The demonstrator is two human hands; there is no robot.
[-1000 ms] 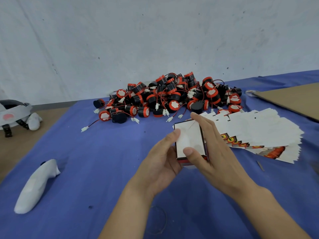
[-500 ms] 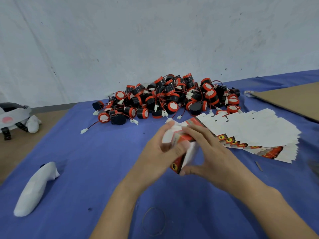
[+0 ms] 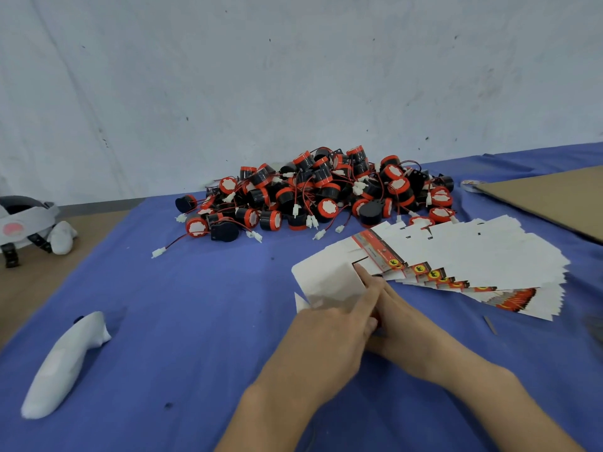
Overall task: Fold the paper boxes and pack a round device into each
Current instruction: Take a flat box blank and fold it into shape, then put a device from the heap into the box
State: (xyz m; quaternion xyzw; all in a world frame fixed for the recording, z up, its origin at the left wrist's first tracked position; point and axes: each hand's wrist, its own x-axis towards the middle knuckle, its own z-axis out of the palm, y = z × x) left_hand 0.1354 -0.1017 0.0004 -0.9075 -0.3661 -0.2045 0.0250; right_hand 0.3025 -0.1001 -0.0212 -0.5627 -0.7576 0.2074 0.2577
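Box [image 3: 324,282], at the near-left end of the stack [image 3: 473,256] of flat blanks, has changed attitude twice in the last second. First it was held flat between both palms with its white face up. Then it was turned on edge so the red print showed. Now it is spread open again, white inside up, lower and closer to the tabletop [image 3: 195,305].

Nearest the camera, the left hand [image 3: 329,327] lies over the right hand [image 3: 411,324] at its near-right corner. The left fingers [image 3: 363,282] curl onto the near edge, with one laid straight along the white panel as if creasing it. The right fingers are hidden under the left hand, so I cannot tell whether they grip or only support.

I judge the job is still at the folding step: no closed end shows, and nothing has been put inside.

Its broad face tilts up toward the camera. The rounded flap points left, away from the stack, and a small flap sticks out at the near left. The long axis seems to run left to right, in line with the stack, though the hands cover too much to be sure.

Beyond the stack and to its left sits the pile of devices [image 3: 319,194], none yet picked.
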